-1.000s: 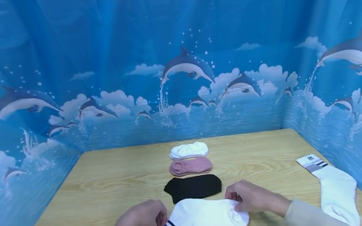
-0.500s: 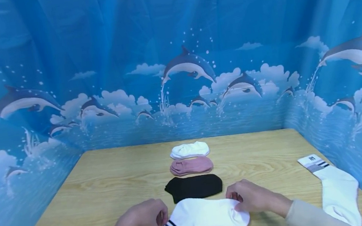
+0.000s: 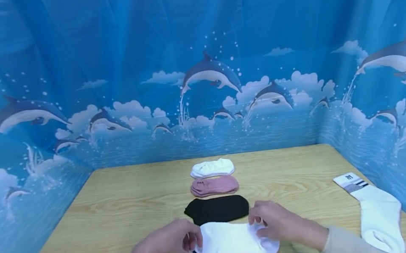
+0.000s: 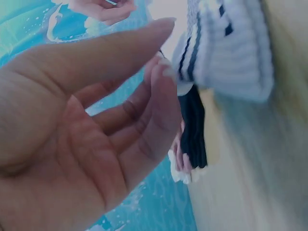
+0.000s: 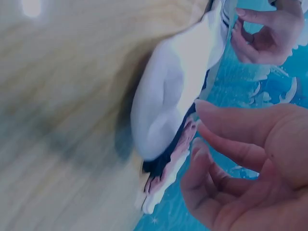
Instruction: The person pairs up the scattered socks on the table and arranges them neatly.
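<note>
A white crew sock (image 3: 231, 239) with a striped cuff lies flat at the front of the table, its cuff toward the lower left and its toe to the right. My left hand (image 3: 172, 242) hovers over the cuff end, fingers loosely bent; in the left wrist view, a gap shows between thumb and fingertips, beside the striped cuff (image 4: 231, 57). Over the toe end is my right hand (image 3: 277, 222), its thumb and fingers apart with nothing between them in the right wrist view. There the smooth white toe (image 5: 161, 115) lies on the table, slightly creased.
Behind the sock, a black sock (image 3: 219, 209), folded pink socks (image 3: 214, 186) and folded white low-cut socks (image 3: 212, 168) lie in a column. Another white crew sock (image 3: 379, 210) rests near the right edge of the wooden table (image 3: 121, 205). A blue dolphin-print curtain (image 3: 133, 67) surrounds the table.
Both hands have let go of the white crew sock. The left hand has moved right and slightly up from the cuff; the right has shifted slightly left and up. The sock stays in place.
</note>
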A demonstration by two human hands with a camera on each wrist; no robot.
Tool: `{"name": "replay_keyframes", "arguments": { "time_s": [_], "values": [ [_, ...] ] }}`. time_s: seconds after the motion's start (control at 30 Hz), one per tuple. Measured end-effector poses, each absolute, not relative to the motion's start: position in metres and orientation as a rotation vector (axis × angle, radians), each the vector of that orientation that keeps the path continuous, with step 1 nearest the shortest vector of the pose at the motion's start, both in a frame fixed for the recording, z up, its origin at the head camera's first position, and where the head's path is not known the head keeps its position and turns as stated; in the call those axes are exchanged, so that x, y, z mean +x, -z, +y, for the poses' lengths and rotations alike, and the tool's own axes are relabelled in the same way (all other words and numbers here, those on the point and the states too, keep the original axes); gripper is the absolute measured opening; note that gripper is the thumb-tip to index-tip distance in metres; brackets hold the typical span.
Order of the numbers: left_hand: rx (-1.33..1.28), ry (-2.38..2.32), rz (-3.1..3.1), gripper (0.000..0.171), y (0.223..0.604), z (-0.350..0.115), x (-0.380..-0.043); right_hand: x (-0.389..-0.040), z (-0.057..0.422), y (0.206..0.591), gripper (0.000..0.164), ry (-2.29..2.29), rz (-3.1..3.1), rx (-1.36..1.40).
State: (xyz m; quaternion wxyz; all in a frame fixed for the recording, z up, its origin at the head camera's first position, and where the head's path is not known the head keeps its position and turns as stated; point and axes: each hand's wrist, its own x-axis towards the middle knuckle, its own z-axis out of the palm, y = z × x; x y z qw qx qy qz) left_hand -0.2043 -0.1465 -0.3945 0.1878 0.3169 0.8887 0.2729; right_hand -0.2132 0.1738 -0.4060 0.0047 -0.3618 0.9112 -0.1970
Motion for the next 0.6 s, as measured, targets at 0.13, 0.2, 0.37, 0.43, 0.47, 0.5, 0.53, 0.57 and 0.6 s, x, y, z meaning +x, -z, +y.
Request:
{"name": "replay_keyframes", "arguments": {
  "time_s": [0.13,0.2,0.37,0.43,0.47,0.5,0.53,0.57,0.6],
  "values": [
    [0.922,-0.717,2.515,0.031,0.401,-0.143,-0.202,-0.209,0.171,0.41,0.023,0.601,2.77,-1.07],
    [0.912,-0.699,2.526,0.031,0.403,-0.142,-0.201,-0.208,0.171,0.412,0.025,0.584,2.751,-1.035],
    [0.891,-0.695,2.54,0.03,0.407,-0.142,-0.2,-0.208,0.174,0.414,0.027,0.578,2.746,-1.016],
    [0.88,-0.7,2.546,0.031,0.407,-0.142,-0.2,-0.208,0.175,0.414,0.028,0.574,2.746,-1.025],
    [0.873,-0.702,2.548,0.031,0.407,-0.142,-0.2,-0.208,0.175,0.414,0.028,0.573,2.747,-1.031],
    [0.863,-0.703,2.547,0.031,0.407,-0.142,-0.2,-0.208,0.175,0.414,0.029,0.573,2.747,-1.034],
    [0.853,-0.701,2.546,0.031,0.407,-0.141,-0.2,-0.209,0.176,0.415,0.029,0.574,2.747,-1.036],
    [0.841,-0.699,2.542,0.032,0.407,-0.141,-0.2,-0.208,0.176,0.415,0.029,0.578,2.747,-1.034],
    [0.822,-0.7,2.537,0.032,0.407,-0.141,-0.2,-0.208,0.176,0.416,0.03,0.583,2.746,-1.03]
  ]
}}
